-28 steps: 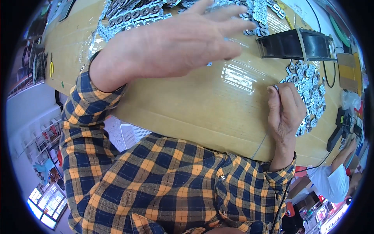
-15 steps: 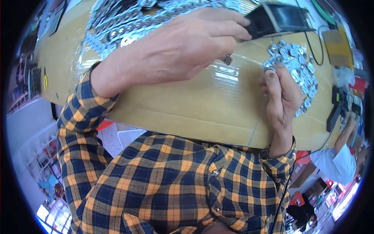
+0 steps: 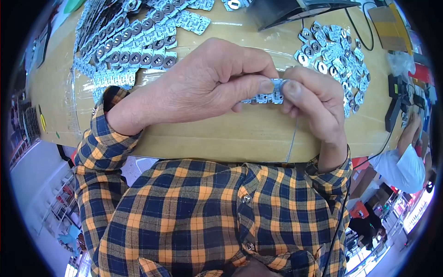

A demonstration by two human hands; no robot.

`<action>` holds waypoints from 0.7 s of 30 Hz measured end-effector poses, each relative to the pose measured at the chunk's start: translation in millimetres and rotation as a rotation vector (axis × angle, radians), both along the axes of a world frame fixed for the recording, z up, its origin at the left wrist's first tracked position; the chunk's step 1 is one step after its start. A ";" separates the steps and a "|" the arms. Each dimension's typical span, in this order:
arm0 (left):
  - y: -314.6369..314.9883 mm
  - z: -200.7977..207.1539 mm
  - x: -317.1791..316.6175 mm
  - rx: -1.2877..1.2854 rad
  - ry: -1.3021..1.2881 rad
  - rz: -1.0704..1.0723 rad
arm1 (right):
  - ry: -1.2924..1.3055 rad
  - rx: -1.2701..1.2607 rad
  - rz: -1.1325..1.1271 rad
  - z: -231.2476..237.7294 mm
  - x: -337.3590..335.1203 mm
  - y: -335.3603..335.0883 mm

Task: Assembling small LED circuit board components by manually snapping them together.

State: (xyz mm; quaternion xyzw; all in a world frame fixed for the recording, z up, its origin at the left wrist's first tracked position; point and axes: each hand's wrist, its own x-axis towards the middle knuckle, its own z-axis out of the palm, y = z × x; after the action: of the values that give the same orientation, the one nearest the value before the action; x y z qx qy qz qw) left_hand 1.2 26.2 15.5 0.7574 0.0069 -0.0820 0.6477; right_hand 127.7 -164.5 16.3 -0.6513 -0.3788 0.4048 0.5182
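Note:
My left hand (image 3: pixel 217 83) grips a short strip of small circuit boards (image 3: pixel 265 98) between thumb and fingers, above the middle of the table. Most of the strip is hidden behind my left fingers. The right hand (image 3: pixel 320 101) is closed at the strip's right end, with its thumb bent over the edge. A small silvery rounded edge shows by the right thumb tip; I cannot tell what it belongs to. Beyond the right hand lies a loose pile of small single boards (image 3: pixel 332 53) with round dark parts. Rows of longer board strips (image 3: pixel 138 44) lie stacked at the far left.
A black box-like thing (image 3: pixel 295 11) stands at the table's far side, with a cable nearby. A brown cardboard box (image 3: pixel 390 27) and a black device (image 3: pixel 393 104) are on the right. A co-worker's arm (image 3: pixel 408 131) shows at far right. The tan table (image 3: pixel 207 141) spans the front.
My left hand has come back from beside the black box and now meets the right hand with a board strip in it. The view has shifted, showing more of the stacked strips.

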 end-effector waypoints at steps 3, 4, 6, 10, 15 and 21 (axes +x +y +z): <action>3.8 -2.2 0.4 0.016 -0.042 -0.036 | -0.034 -0.032 0.079 1.5 -0.4 0.0; 4.6 -2.0 0.0 0.028 -0.050 -0.038 | -0.013 -0.034 0.012 3.6 -1.0 -0.8; 6.5 -7.0 -0.5 0.072 -0.114 -0.039 | 0.007 -0.035 -0.050 3.0 -1.4 -0.8; 8.4 -15.0 -2.3 0.075 -0.207 -0.061 | -0.247 0.046 0.141 -6.2 1.9 1.5; 10.0 -8.2 -1.1 0.105 -0.223 -0.064 | -0.189 -0.002 0.037 1.6 -2.4 -0.5; 10.9 -12.2 -0.5 0.088 -0.257 -0.149 | -0.279 0.103 0.207 -12.3 0.8 1.1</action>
State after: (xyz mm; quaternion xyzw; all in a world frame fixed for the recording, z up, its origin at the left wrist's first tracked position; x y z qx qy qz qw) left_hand 0.8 37.1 3.3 0.7876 -0.1288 -0.0317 0.6017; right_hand 128.5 -163.4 4.0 -0.6313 -0.5323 0.3417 0.4488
